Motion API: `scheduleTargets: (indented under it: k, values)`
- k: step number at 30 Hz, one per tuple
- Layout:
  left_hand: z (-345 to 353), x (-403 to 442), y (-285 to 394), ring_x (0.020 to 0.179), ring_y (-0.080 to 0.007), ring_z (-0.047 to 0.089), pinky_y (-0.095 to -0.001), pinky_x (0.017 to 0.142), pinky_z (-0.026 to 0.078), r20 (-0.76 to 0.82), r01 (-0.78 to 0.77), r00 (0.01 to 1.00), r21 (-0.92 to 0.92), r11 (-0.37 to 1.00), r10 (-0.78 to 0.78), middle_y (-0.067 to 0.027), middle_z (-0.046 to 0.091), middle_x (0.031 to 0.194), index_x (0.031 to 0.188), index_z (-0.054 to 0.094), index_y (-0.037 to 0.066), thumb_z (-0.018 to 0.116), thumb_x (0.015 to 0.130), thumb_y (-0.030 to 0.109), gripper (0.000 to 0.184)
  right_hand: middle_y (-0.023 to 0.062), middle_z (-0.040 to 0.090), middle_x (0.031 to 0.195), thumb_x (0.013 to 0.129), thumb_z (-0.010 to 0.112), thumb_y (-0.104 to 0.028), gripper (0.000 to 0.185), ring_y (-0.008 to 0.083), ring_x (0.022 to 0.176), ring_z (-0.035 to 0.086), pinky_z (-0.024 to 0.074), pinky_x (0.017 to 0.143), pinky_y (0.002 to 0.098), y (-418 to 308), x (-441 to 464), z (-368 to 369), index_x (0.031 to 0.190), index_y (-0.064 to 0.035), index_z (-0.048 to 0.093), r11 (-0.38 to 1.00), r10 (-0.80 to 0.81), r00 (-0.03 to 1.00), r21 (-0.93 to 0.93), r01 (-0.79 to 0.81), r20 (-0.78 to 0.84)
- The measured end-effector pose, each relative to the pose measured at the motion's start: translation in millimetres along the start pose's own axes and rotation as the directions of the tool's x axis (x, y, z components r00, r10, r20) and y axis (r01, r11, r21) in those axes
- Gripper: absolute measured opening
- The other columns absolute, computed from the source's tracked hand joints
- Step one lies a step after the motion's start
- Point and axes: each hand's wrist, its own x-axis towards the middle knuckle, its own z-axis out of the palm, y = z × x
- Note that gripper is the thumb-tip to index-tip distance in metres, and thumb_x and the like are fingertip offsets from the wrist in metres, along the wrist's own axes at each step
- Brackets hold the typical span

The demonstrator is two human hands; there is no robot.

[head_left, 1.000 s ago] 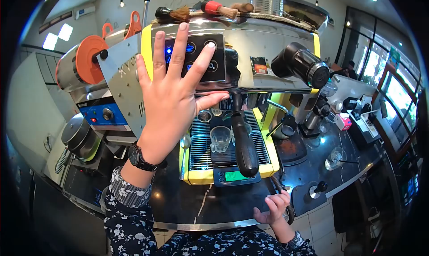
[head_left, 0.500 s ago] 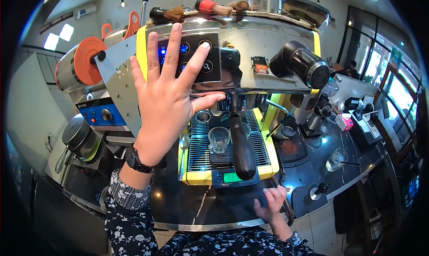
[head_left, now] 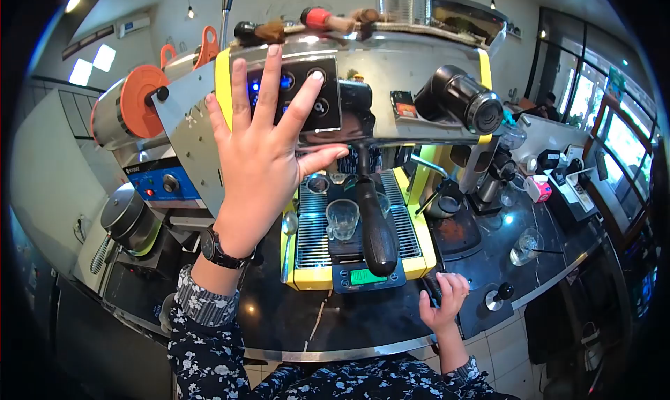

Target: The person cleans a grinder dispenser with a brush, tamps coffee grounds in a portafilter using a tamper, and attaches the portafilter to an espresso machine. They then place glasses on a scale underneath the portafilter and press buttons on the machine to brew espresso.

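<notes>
My left hand [head_left: 262, 152] is spread over the left front of the espresso machine [head_left: 391, 58], its index fingertip on the touch panel [head_left: 328, 117] at an upper right button. Its thumb reaches the machine's lower edge. A black portafilter handle [head_left: 377, 232] points toward me from the machine. Beneath, a small glass cup [head_left: 342, 220] stands on a black scale with a green display [head_left: 368, 276] over the drip tray. My right hand [head_left: 445, 302] hovers low at the right, beside a dark hose, fingers a little curled and apart, with nothing in it.
A spoon [head_left: 288, 227] lies along the tray's left side. To the right are a tamper [head_left: 499, 295], a glass with a straw [head_left: 525, 246] and a hand grinder [head_left: 497, 184]. A roaster with an orange disc [head_left: 143, 103] and a pot [head_left: 130, 219] stand left.
My right hand has shifted right and slightly up. My left hand stays spread with its index finger at the same button. The view has moved slightly.
</notes>
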Motion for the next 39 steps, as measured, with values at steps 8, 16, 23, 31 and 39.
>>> scheduleTargets:
  k: [8,16,23,31,39]
  values:
    - [-3,1,2,0.145,-0.0408,0.017,-0.0691,0.106,0.017,0.034,0.025,0.999,-0.004,1.000,-0.025,-0.0125,0.024,0.158,0.141,0.045,0.027,0.063,0.071,0.069,0.083,0.0158,0.051,0.133,0.074,0.067,-0.022,0.054,0.0409,0.127,0.040,0.0316,0.102,0.0525,-1,13,3,0.126,-0.0073,0.058,0.987,0.110,0.962,-0.138,-0.077,0.251]
    - [-3,1,2,0.144,-0.0409,0.018,-0.0690,0.106,0.017,0.032,0.020,0.999,-0.007,1.000,-0.019,-0.0121,0.025,0.157,0.141,0.045,0.026,0.064,0.071,0.068,0.083,0.0201,0.036,0.150,0.075,0.068,-0.022,0.069,0.0476,0.140,0.023,0.0132,0.112,0.0613,-7,8,9,0.139,-0.0063,0.048,0.982,0.170,0.881,-0.155,-0.112,0.442]
    - [-3,1,2,0.145,-0.0409,0.018,-0.0683,0.107,0.014,0.031,0.010,0.999,-0.002,1.000,-0.010,-0.0129,0.025,0.157,0.142,0.043,0.026,0.064,0.071,0.067,0.085,0.0203,0.035,0.150,0.075,0.069,-0.020,0.070,0.0480,0.141,0.021,0.0110,0.112,0.0621,-15,10,-3,0.139,-0.0066,0.047,0.977,0.195,0.882,-0.160,-0.139,0.429]
    - [-5,1,4,0.145,-0.0402,0.018,-0.0658,0.109,0.014,0.034,0.015,0.999,-0.014,1.000,-0.014,-0.0133,0.026,0.157,0.141,0.044,0.024,0.067,0.071,0.064,0.083,0.0193,0.036,0.150,0.074,0.069,-0.020,0.071,0.0473,0.141,0.021,0.0093,0.111,0.0652,-15,0,-4,0.140,-0.0077,0.046,0.983,0.172,0.877,-0.131,-0.125,0.448]
    - [-3,1,3,0.145,-0.0401,0.018,-0.0655,0.109,0.014,0.029,0.012,1.000,0.002,1.000,-0.012,-0.0131,0.026,0.157,0.142,0.044,0.024,0.068,0.072,0.063,0.084,0.0194,0.037,0.149,0.072,0.070,-0.018,0.074,0.0460,0.142,0.021,0.0077,0.111,0.0653,-11,-7,0,0.140,-0.0062,0.044,0.978,0.206,0.877,-0.118,-0.171,0.434]
